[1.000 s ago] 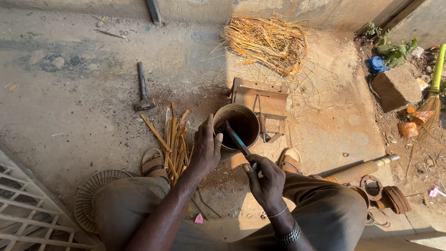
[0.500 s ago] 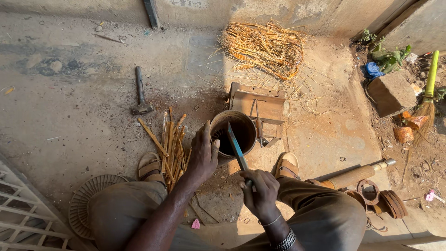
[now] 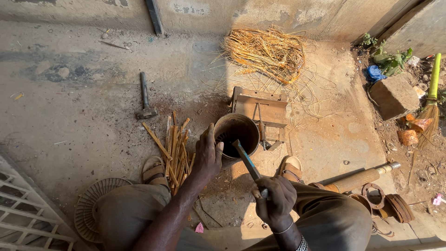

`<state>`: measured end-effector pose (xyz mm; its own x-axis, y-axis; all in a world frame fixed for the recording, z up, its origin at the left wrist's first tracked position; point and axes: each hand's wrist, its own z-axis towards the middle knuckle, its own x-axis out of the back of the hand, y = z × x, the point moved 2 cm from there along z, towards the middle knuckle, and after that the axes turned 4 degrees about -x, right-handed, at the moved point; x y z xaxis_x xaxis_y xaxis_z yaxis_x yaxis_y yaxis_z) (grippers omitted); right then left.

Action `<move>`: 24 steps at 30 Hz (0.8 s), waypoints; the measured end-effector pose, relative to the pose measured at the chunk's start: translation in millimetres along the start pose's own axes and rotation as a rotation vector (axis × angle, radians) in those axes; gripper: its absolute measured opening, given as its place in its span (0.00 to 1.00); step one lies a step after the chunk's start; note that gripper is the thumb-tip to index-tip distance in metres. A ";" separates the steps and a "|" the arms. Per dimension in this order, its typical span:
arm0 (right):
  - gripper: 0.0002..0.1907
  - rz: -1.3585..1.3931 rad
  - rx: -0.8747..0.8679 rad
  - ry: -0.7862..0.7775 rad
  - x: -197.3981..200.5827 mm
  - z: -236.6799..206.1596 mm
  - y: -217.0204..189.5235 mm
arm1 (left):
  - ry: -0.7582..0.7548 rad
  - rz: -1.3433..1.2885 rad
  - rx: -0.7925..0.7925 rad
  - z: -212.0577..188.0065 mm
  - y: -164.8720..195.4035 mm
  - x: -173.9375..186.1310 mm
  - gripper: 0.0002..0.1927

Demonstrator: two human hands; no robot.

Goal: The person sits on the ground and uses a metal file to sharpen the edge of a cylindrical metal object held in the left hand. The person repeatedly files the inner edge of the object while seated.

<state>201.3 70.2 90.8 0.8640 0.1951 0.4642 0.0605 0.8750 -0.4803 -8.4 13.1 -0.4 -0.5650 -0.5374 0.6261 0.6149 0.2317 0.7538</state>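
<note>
At frame centre, the left hand (image 3: 207, 158) clamps its fingers over the rusty metal pot's (image 3: 236, 136) rim to steady it, while the right hand (image 3: 274, 201) grips a blue-tinted chisel (image 3: 246, 160) angled into its mouth

The concrete floor (image 3: 69, 116) carries a hammer (image 3: 146, 100) toward its left side; a straw heap (image 3: 265, 51) lies near the far edge. Wood splints (image 3: 174, 148) lie beside a metal pot (image 3: 237, 135); a stone block (image 3: 394, 95) sits at the right edge.
</note>
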 end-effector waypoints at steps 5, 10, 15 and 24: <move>0.06 -0.110 -0.226 -0.215 -5.5 -0.4 9.4 | -0.023 -0.021 0.000 -1.8 -0.3 -3.3 0.35; 0.04 0.025 -0.071 -0.078 -6.8 -6.7 6.0 | 0.009 -0.009 -0.001 1.3 0.3 -1.2 0.35; 0.05 -0.038 -0.233 -0.164 -6.9 -8.5 9.1 | -0.040 -0.063 0.040 0.4 1.4 0.1 0.35; 0.07 -0.044 -0.262 -0.179 -3.4 4.5 9.7 | -0.050 -0.042 0.059 -0.5 -0.3 -3.7 0.35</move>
<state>196.7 79.9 88.0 0.7571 0.2554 0.6013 0.2423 0.7449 -0.6216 -6.2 14.6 -3.0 -0.6174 -0.5069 0.6015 0.5572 0.2580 0.7893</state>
